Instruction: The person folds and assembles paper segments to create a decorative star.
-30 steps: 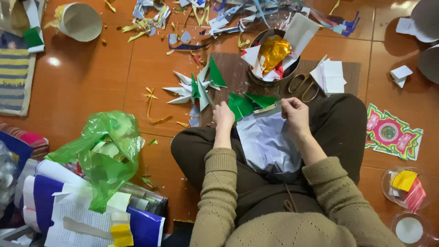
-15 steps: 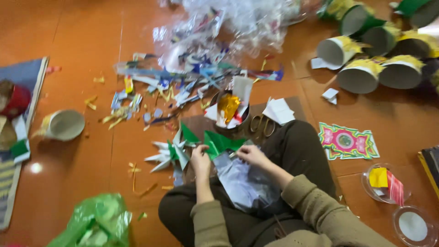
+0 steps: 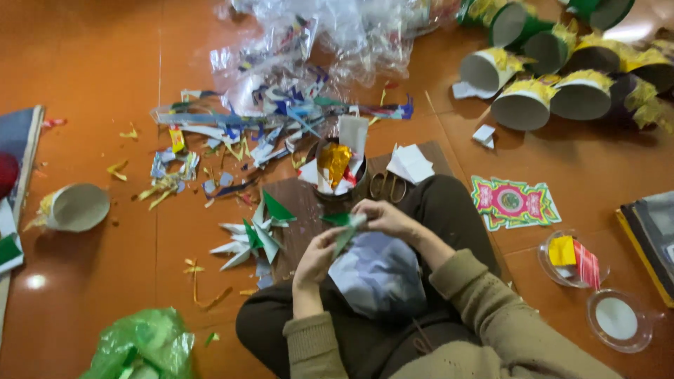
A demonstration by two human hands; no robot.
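Since the earlier frame our hands rose slightly; left hand (image 3: 317, 258) and right hand (image 3: 382, 217) both pinch the green-and-white folded paper strip (image 3: 345, 230), its long axis slanting between them.

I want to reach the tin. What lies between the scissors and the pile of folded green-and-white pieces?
In the head view, the round tin with gold foil stands between them on the brown mat.

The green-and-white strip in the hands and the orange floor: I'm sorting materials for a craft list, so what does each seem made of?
The green-and-white strip, pinched between the left hand and the right hand, looks like thin coloured paper: it holds sharp creases like the folded pointed pieces beside it. The orange floor looks like glazed tile, glossy, with grout lines and a light reflection, though polished stone is possible.
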